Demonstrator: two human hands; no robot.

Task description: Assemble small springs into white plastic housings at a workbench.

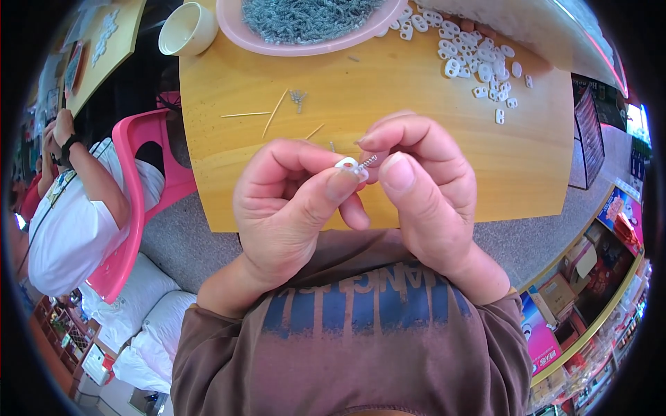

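My left hand [281, 208] pinches a small white plastic piece [345, 163] between thumb and forefinger, above the table's near edge. A short metal coil spring [368, 163] sticks out of the piece toward the right, slanting slightly upward. At the spring's free end my right hand [437, 197] is curled, its thumb and forefinger apart with a gap between them. Whether another right fingertip touches the spring from behind is hard to see. Fingers partly hide the white piece.
A pink basin [236, 36] full of springs stands at the table's [229, 166] far edge, beside a cream cup [187, 29]. White plastic pieces [485, 62] lie heaped at far right. Toothpicks [275, 113] and a few springs [298, 97] lie left. A person [83, 201] sits at left near a pink chair [128, 159].
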